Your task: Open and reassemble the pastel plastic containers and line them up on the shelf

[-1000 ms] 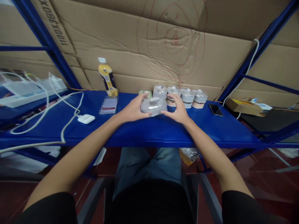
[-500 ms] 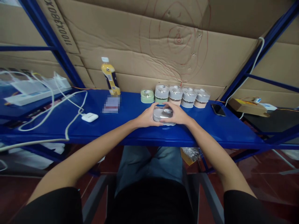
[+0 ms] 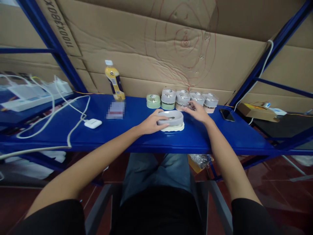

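Note:
A grey oval container (image 3: 174, 120) with a pale scalloped base stands near the front edge of the blue table (image 3: 137, 142); its clear lid is off it. My left hand (image 3: 152, 123) grips its left side, fingers over the rim. My right hand (image 3: 197, 112) is at the row of small lidded boxes, its fingers bent in front of a grey-lidded box (image 3: 183, 97). Whatever those fingers hold is too unclear to make out. Left of it stand a green box (image 3: 154, 101) and a grey-over-green stack (image 3: 168, 99); another box (image 3: 210, 101) is at the right end.
A yellow bottle (image 3: 114, 80) stands at the back left, with a blurred packet (image 3: 116, 110) before it. A white case (image 3: 93, 123) and cables lie at the left. A phone (image 3: 227, 115) lies right of the boxes. Cardboard (image 3: 122, 42) forms the back wall.
The clear lid has come off the grey container, leaving it open. My right hand has moved from the container back and right to the boxes. My left hand has stayed at the container.

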### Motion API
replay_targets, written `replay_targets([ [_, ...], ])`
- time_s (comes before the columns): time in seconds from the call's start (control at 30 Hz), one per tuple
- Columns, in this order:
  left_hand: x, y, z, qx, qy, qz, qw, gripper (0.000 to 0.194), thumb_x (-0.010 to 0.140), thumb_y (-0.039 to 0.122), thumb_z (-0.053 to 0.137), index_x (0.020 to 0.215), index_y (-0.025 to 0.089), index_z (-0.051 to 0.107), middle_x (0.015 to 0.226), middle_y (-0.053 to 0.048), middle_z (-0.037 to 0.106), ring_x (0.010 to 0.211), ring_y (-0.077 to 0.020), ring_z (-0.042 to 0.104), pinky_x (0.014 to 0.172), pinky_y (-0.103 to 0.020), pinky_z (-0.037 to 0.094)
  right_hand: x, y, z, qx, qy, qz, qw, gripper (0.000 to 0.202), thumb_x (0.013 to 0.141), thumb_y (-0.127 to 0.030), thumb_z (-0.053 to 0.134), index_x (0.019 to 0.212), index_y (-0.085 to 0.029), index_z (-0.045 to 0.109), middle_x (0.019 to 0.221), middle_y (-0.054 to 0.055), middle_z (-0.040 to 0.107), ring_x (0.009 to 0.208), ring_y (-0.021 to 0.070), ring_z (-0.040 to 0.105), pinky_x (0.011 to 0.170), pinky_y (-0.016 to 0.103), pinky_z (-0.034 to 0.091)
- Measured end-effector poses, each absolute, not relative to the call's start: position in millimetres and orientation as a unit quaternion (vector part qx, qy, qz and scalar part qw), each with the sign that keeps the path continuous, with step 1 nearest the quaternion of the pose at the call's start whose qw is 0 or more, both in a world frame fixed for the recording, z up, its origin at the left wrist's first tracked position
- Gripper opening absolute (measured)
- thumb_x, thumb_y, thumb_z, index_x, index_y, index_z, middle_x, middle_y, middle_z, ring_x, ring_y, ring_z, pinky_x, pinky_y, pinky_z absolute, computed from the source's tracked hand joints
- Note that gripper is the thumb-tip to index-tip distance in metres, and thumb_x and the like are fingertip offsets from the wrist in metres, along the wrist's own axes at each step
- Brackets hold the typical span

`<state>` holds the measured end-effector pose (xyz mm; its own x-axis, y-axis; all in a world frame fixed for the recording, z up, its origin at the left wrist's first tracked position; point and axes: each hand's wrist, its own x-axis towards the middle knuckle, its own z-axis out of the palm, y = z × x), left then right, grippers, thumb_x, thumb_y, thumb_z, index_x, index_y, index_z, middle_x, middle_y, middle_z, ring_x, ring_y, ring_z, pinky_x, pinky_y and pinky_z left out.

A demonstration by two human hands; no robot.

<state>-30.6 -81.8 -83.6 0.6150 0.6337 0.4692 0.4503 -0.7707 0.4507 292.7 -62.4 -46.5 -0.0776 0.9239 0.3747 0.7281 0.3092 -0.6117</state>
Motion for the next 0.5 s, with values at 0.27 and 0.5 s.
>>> replay_targets([
  [0.27, -71.2, -47.6, -85.8, 0.815, 0.471, 0.319, 0.106, 0.056, 0.092, 0.065, 0.068, 0.123, 0.02, 0.079, 0.13, -0.014, 0.06, 0.137, -0.039, 0.056, 0.126, -0.061, 0.043, 311.5, -55.5, -49.2, -0.588, -0.746, 0.172, 0.26, 0.072, 0.069, -0.057, 0.096, 0.128, -0.02, 0.076, 0.125, 0.015, 0.08, 0.117, 0.04, 0.075, 0.106, 0.057, 0.06],
  [0.5, -64.8, -51.8, -85.8, 0.82, 0.439, 0.354, 0.095, 0.049, 0.094, 0.059, 0.071, 0.126, 0.022, 0.075, 0.133, -0.014, 0.062, 0.139, -0.0372, 0.056, 0.124, -0.059, 0.045, 315.0, -50.2, -53.5, -0.584, -0.749, 0.145, 0.277, 0.074, 0.064, -0.058, 0.099, 0.125, -0.021, 0.079, 0.12, 0.015, 0.082, 0.112, 0.0402, 0.077, 0.103, 0.06, 0.061],
])
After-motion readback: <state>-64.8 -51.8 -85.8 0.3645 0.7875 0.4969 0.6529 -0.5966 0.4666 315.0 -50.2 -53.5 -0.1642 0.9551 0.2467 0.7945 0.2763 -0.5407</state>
